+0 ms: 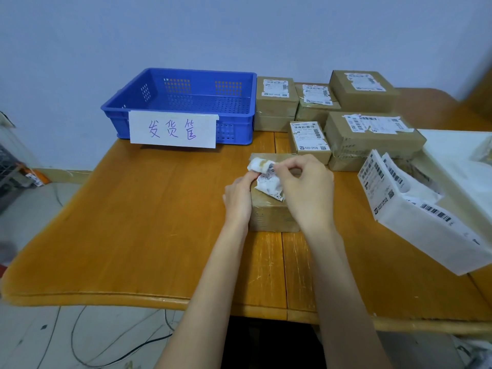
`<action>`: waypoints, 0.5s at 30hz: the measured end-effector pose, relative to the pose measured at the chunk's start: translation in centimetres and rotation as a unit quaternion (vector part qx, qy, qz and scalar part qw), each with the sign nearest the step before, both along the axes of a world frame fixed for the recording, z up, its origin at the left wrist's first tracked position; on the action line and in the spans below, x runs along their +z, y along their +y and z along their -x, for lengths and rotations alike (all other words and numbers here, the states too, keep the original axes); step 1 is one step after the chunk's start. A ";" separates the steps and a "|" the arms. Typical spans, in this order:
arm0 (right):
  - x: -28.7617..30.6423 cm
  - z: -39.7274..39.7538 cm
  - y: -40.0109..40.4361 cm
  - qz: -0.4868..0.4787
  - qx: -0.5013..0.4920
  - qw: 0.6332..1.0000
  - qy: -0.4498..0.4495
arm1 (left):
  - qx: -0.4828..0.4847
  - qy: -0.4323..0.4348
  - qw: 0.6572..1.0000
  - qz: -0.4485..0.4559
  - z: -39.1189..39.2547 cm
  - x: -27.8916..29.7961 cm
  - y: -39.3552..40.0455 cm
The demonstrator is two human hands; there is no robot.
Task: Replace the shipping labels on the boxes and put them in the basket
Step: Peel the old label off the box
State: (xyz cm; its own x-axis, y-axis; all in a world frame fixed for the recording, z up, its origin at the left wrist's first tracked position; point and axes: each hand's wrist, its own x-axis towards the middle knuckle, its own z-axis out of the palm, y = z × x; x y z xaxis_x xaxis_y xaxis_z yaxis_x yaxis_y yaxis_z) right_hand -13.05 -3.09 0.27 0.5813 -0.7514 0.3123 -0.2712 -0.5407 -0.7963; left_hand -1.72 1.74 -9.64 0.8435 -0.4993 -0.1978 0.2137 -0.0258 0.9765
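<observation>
A brown cardboard box (pixel 269 215) lies on the wooden table in front of me. Its old white shipping label (pixel 267 182) is crumpled and partly peeled up from the top. My right hand (pixel 306 193) pinches the lifted end of the label near the barcode. My left hand (pixel 238 201) rests against the box's left side, fingers curled at the label's edge. The blue plastic basket (pixel 239 129) with a white paper sign stands empty at the back left.
Several more labelled cardboard boxes (pixel 372 134) are stacked at the back right. A white open carton (pixel 426 227) with fresh barcode labels (pixel 375 177) sits at the right. Cables lie on the floor below the table's front edge.
</observation>
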 end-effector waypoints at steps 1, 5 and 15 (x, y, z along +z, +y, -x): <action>0.1 -0.2 0.6 0.004 0.012 1.000 -0.013 | -0.004 -0.016 1.000 0.004 0.0 0.1 0.0; -0.2 -0.1 0.8 0.023 -0.010 0.998 -0.064 | 0.005 0.023 1.000 -0.001 -0.1 -0.1 -0.1; -1.1 0.2 -0.4 -0.102 0.000 0.995 -0.021 | 0.001 0.031 0.999 0.009 -0.5 -0.6 -0.3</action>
State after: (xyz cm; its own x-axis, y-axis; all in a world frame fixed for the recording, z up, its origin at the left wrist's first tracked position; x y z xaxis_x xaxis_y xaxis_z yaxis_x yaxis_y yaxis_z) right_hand -13.24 -3.47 -0.83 0.5710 -0.8014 0.1779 -0.2356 -0.3675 -0.8997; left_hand -1.17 1.47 -10.24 0.8308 -0.5016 -0.2412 0.2741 -0.0084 0.9617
